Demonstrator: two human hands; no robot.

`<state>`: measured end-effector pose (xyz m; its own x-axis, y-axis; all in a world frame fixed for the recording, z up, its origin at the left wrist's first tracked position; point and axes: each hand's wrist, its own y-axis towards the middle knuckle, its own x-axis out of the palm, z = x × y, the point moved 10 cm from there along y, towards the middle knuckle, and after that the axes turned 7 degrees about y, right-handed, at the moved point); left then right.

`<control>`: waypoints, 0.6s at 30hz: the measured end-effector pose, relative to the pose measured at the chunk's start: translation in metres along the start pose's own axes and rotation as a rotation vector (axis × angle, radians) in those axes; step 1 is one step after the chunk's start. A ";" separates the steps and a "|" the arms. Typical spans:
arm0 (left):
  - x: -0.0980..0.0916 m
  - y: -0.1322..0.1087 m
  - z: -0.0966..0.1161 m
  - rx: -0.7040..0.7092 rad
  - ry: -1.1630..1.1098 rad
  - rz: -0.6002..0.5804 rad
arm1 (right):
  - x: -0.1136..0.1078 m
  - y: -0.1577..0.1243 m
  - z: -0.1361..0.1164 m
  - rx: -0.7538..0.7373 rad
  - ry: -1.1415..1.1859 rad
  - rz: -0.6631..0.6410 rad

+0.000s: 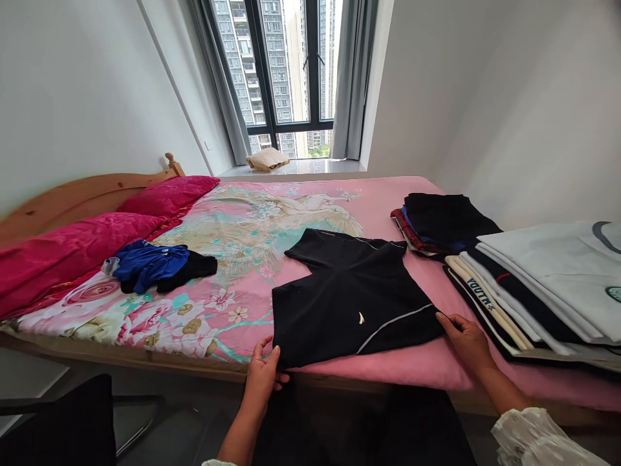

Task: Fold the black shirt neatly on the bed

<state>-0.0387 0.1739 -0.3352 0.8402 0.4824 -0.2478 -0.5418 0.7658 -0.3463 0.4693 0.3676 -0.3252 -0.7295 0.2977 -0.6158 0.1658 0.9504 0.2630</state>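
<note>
Black shorts [339, 291] with thin pale piping and a small light logo lie spread flat on the bed, legs pointing left. My left hand [263, 370] is at the near corner of the leg hem, thumb and fingers closed around its edge. At the near right corner, my right hand [463, 336] pinches the fabric between thumb and forefinger. To the right of that hand is a stack of folded clothes [543, 278], white, black and cream, one marked "YOUTH".
Behind it sits a second folded pile [446, 220], black on top with red plaid below. Crumpled blue and black clothes [155, 265] lie on the left, near magenta pillows [82, 246]. A black chair [63, 421] stands at lower left. A beige folded cloth [268, 159] rests on the windowsill.
</note>
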 end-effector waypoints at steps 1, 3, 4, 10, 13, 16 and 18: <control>-0.001 -0.001 -0.002 0.017 -0.007 0.012 | 0.000 -0.001 0.000 -0.006 0.018 -0.001; -0.003 -0.003 -0.012 0.012 -0.017 0.020 | 0.000 -0.002 0.000 -0.014 0.039 0.005; -0.003 -0.004 -0.018 -0.003 -0.017 0.014 | 0.000 -0.003 0.001 -0.013 0.041 0.012; -0.002 0.001 -0.025 -0.065 0.002 -0.030 | -0.003 -0.004 0.002 -0.028 0.024 0.073; 0.004 0.006 -0.021 -0.084 0.019 -0.067 | -0.004 -0.005 0.001 -0.032 0.016 0.086; 0.007 0.008 -0.023 -0.089 0.003 -0.073 | -0.004 -0.005 0.001 -0.016 0.017 0.075; 0.006 0.008 -0.028 -0.089 -0.009 -0.058 | -0.004 -0.005 0.002 -0.001 -0.008 0.078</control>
<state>-0.0381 0.1710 -0.3643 0.8702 0.4424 -0.2168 -0.4917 0.7522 -0.4386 0.4725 0.3616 -0.3255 -0.7089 0.3712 -0.5997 0.2207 0.9244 0.3112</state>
